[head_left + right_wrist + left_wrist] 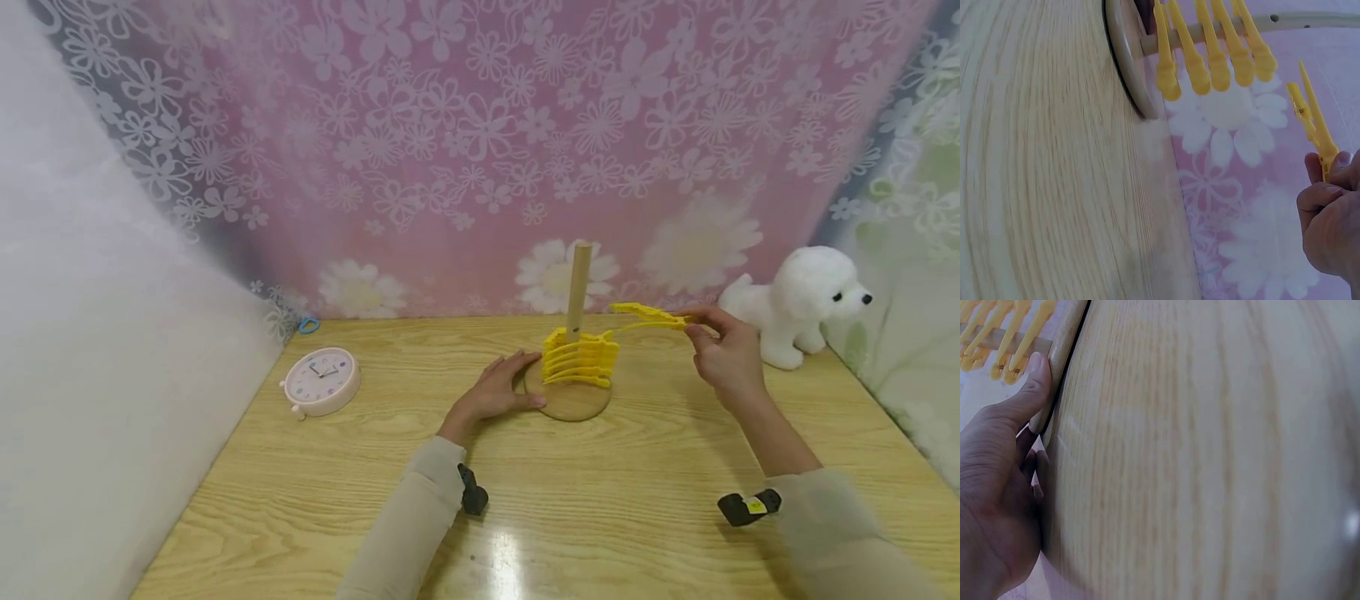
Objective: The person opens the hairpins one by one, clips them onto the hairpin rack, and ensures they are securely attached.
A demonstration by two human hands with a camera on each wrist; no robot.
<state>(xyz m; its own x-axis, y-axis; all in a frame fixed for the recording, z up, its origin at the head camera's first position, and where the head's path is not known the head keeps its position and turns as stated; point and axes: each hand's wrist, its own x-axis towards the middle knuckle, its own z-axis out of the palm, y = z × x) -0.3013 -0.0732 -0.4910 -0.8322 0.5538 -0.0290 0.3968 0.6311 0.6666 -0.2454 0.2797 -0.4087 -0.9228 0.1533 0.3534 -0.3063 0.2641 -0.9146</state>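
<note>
A wooden stand, with a round base [573,407] and an upright post [578,292], is on the table. Several yellow banana hair clips [579,360] are stacked low around the post. At the base's left edge my left hand [497,387] grips the rim, its thumb [1036,381] against the upper face in the left wrist view. My right hand [729,354] pinches one more yellow banana hair clip [648,317] by its end, up and to the right of the stack. In the right wrist view that held clip [1313,122] is apart from the post, its two arms spread.
A pink alarm clock [322,381] lies on the table [420,517] to the left. Behind it is a small blue ring-shaped thing [308,325]. A white plush dog [802,304] stands at the back right. A flowered pink curtain [450,167] hangs behind the table.
</note>
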